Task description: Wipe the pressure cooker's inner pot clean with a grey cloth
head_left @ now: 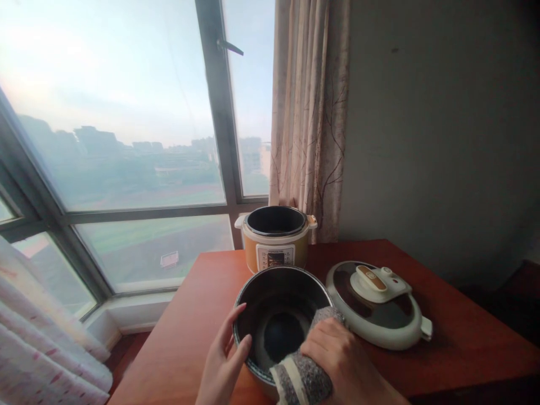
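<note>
A dark metal inner pot (pixel 270 292) stands on the red-brown table (pixel 464 337) right in front of me. My left hand (pixel 225 360) cups its left rim, thumb hooked over the edge and fingers against the outer wall. My right hand (pixel 346 360) is closed on a grey striped cloth (pixel 301 379), pressing it over the pot's right near rim and inside wall. Behind the pot sits the orange-and-white cooker body (pixel 276 239), open on top. The cooker's lid (pixel 377 301) lies flat on the table to the right of the pot.
A large window (pixel 126 140) with dark frames fills the left side, with a patterned curtain (pixel 310 112) hanging at its right edge. A grey wall (pixel 442 129) stands behind the table. White curtain fabric (pixel 37 343) shows at the lower left.
</note>
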`<state>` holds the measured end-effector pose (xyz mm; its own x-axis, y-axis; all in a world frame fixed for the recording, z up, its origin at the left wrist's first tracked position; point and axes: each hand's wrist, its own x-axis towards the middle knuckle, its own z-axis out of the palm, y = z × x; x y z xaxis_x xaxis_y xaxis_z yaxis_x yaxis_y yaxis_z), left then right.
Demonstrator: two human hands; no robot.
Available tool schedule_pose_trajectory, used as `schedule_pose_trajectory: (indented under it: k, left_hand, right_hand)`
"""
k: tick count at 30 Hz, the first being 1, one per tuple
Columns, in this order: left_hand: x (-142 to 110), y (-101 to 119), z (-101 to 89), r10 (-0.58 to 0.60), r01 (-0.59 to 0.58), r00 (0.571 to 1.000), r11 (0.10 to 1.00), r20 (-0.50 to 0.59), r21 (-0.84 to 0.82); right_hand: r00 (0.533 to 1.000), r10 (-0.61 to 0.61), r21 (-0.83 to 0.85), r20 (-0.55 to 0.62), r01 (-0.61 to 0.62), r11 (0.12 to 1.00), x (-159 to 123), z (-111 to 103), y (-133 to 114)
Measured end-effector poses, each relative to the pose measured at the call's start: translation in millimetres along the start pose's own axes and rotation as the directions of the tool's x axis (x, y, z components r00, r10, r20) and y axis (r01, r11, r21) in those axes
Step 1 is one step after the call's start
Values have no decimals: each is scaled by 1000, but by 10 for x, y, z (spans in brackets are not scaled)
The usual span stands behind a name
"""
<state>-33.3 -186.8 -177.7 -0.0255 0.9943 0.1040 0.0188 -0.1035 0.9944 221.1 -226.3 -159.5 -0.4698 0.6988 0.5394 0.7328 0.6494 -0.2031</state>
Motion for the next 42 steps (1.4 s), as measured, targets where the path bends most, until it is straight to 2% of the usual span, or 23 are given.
schedule_pose_trajectory:
  k: [3,6,11,16,18,22,26,30,33,37,40,42]
  left_hand:
    - [-203,-80,89,49,-43,997,995,-68,89]
    - [-294,-60,157,113,-98,990,980,-84,174]
    - [-272,-8,150,139,-122,987,974,-78,188]
    - [-166,50,57,149,-142,989,973,-22,185]
    - [-71,93,-4,158,-162,987,970,39,183]
    - [205,206,-184,124,-160,969,973,212,166]
    - [476,356,-352,-36,0,936,995,349,104]
    - [639,418,-408,-147,136,899,989,411,56]
    - [653,350,-391,-127,145,921,989,369,-22]
    - [550,171,-361,-61,63,990,998,124,-9]
    - [415,1,-336,-28,28,998,1000,-49,2]
    - [288,-99,-293,6,-6,994,1000,-108,-2]
  right_hand:
    - [1000,4,-74,-29,-6,997,32,81,-109]
    - [995,-29,-149,-95,15,989,53,167,-199]
    - [974,-100,-112,-203,79,991,57,210,-234]
    - [962,-172,-87,-212,157,984,61,201,-167]
    - [966,-195,-91,-172,182,979,65,184,-127]
    - [984,-178,-36,6,178,983,78,51,-28]
    - [981,-123,104,150,108,989,110,-152,87]
    - [974,-117,221,195,73,973,146,-208,176]
    - [982,-107,229,158,69,971,153,-133,180]
    - [995,-63,193,74,47,980,127,-22,131]
    - [998,-41,167,49,32,985,106,29,92]
    - [999,-31,138,19,28,990,104,65,58]
